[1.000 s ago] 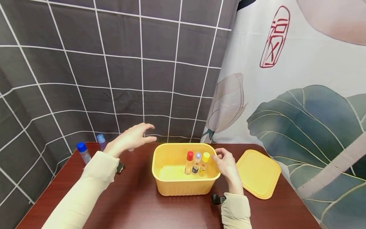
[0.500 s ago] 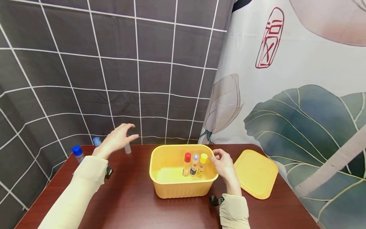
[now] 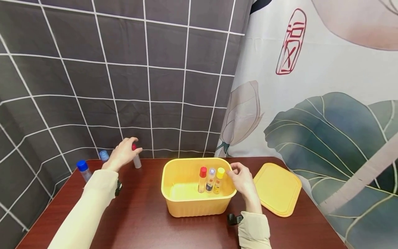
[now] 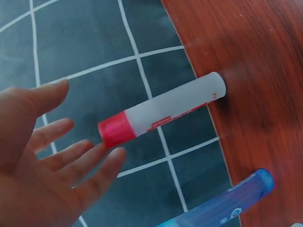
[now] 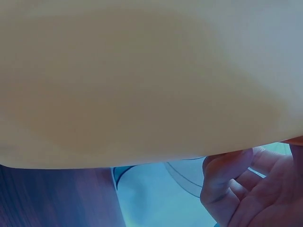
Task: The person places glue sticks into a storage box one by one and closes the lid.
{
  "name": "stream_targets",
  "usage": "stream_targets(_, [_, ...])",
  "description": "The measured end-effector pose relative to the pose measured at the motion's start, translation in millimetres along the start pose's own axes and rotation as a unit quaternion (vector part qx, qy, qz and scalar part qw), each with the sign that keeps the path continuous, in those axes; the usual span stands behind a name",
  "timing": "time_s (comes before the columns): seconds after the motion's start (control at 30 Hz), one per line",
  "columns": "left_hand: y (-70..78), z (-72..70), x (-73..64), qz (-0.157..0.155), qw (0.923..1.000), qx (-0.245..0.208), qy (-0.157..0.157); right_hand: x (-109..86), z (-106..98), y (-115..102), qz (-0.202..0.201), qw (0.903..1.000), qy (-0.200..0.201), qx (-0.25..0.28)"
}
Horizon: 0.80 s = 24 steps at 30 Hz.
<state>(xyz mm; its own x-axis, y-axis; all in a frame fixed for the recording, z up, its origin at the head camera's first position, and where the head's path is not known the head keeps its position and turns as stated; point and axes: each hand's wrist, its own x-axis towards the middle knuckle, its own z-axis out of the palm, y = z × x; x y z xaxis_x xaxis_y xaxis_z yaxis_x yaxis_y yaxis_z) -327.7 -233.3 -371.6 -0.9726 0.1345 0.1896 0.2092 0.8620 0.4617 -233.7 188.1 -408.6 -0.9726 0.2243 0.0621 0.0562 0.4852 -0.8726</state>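
My left hand (image 3: 122,153) reaches to the table's back edge, its fingers spread beside a white glue stick (image 3: 136,162) with a red cap. In the left wrist view, the glue stick (image 4: 175,101) stands with its cap close to my fingertips; whether they touch is unclear. A yellow bin (image 3: 199,208) sits mid-table, holding three small bottles: a red-capped one (image 3: 202,181), a pale-capped one (image 3: 209,181) and a yellow-capped one (image 3: 218,181). My right hand (image 3: 244,180) grips the bin's right rim with bent fingers. The bin's wall (image 5: 142,94) fills most of the right wrist view.
Two blue-capped bottles stand at the back left, one with a dark blue cap (image 3: 82,166), the other a lighter one (image 3: 104,155). A flat yellow lid (image 3: 278,190) lies right of my right hand. Hanging cloth (image 3: 124,79) borders the table's back.
My left hand has moved left, away from the bin, and come down to the red-capped glue stick. My right hand stays at the bin's rim. The view has shifted slightly.
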Motion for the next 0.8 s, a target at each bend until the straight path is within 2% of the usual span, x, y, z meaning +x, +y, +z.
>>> stream_targets(0.17, [-4.8, 2.5, 2.1, 0.003, 0.9998, -0.002, 0.021, 0.4, -0.1, 0.0, 0.004, 1.0000, -0.002, 0.008])
stream_targets(0.4, [-13.4, 6.9, 6.2, 0.013, 0.9995, 0.004, 0.028, 0.8, 0.9, 0.7, 0.010, 0.9999, -0.004, 0.012])
stream_targets(0.63, [-21.5, 12.0, 7.9, -0.008, 0.9997, -0.012, 0.017, -0.2, 2.3, 0.6, 0.010, 0.9998, -0.008, 0.018])
stream_targets(0.8, [-21.6, 18.0, 9.6, -0.013, 0.9995, -0.019, 0.023, -1.5, 0.3, 0.7, 0.012, 0.9998, -0.004, 0.016])
